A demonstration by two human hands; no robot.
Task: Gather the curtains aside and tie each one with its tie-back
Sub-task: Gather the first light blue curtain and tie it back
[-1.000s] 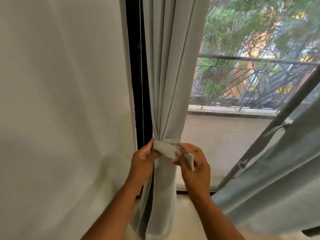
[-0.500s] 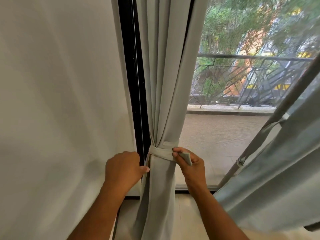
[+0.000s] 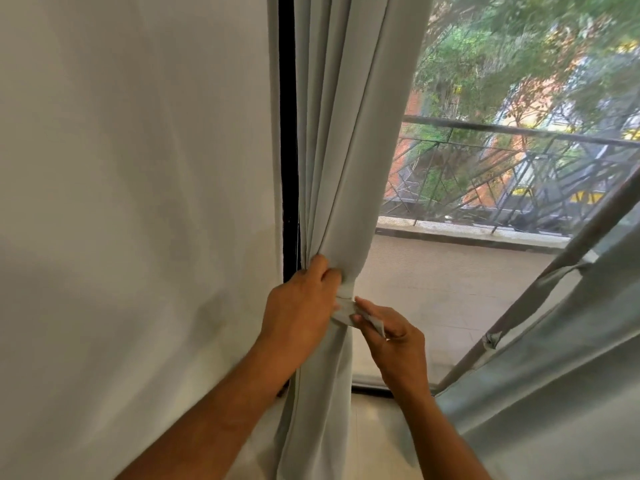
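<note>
Curtain (image 3: 349, 140) pale grey, plain; tie-back (image 3: 346, 308) same grey. Wall (image 3: 131, 202) off-white, window frame (image 3: 289, 168) black. Railing (image 3: 512, 174) dark, with crossing diagonal bars.

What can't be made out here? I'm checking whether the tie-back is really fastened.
Head view only:
- Tie-back: its left part is hidden by the left hand; no fastening shows.
- Its end is covered in part by the right hand.
- Curtain: top and hem are cut off by the frame.
- Street outside: blurred.
</note>
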